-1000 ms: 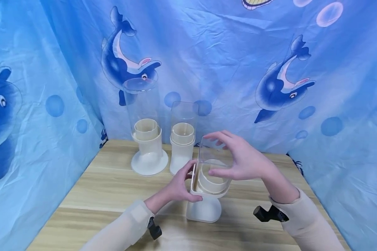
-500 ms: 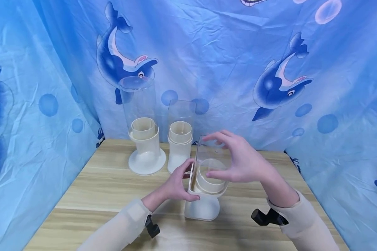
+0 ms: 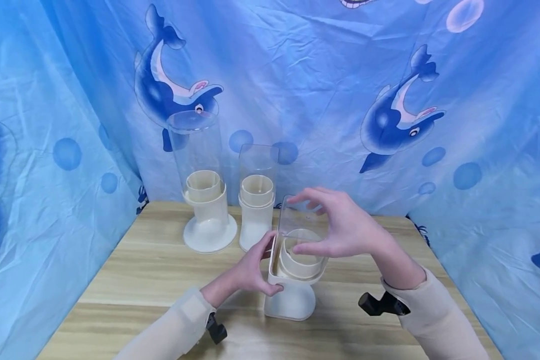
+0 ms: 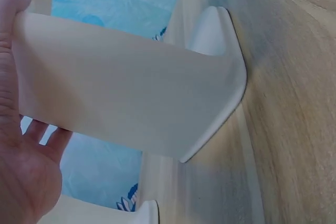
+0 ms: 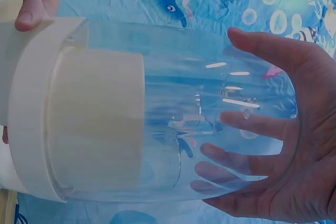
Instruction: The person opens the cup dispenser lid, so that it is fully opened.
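Note:
In the head view a cream-white stand (image 3: pixel 291 302) stands upright on the table, with a clear half-round cover (image 3: pixel 302 215) set in its rimmed top around a short white collar (image 3: pixel 301 262). My left hand (image 3: pixel 254 267) holds the stand just under its rim, thumb on the near side and fingers behind. My right hand (image 3: pixel 346 225) spans the upper part of the clear cover. In the right wrist view the thumb lies on one side of the clear cover and the fingers show through it on the other. The left wrist view shows the stand's base flat on the wood.
Behind stand two similar white stands with clear covers: a round one (image 3: pixel 210 232) at the left and a narrower one (image 3: pixel 255 230) beside it. The wooden table (image 3: pixel 162 280) ends at a blue dolphin-print curtain (image 3: pixel 270 75) at the back and sides.
The head view has shifted slightly, so everything sits a little further left in it. Both hands keep about the same hold on the stand and its cover.

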`<state>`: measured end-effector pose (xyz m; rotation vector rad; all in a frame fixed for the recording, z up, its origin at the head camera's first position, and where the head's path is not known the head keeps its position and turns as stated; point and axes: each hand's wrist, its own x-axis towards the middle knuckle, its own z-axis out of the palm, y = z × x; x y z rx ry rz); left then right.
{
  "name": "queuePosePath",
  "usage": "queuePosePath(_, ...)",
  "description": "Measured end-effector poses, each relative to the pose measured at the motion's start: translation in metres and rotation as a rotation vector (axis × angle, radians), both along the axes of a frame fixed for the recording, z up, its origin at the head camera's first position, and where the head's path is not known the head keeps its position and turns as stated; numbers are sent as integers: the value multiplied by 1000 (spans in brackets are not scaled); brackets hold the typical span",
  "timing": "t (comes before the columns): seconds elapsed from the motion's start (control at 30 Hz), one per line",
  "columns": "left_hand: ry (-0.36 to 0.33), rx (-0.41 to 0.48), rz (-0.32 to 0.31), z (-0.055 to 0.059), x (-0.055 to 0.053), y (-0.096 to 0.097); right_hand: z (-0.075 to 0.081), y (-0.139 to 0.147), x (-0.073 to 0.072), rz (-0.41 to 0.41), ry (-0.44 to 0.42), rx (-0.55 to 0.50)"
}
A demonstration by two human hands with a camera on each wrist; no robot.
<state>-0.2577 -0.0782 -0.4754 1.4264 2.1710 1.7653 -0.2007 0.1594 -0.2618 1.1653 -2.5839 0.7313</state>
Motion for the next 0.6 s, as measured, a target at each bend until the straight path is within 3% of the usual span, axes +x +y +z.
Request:
queuePosePath(0.4, 39, -25, -17, 4, -3, 1, 9, -1, -14, -18, -72, 35)
queuePosePath(0.6, 6, -28, -3, 4, -1, 2, 9, 0, -18, -10, -101, 26)
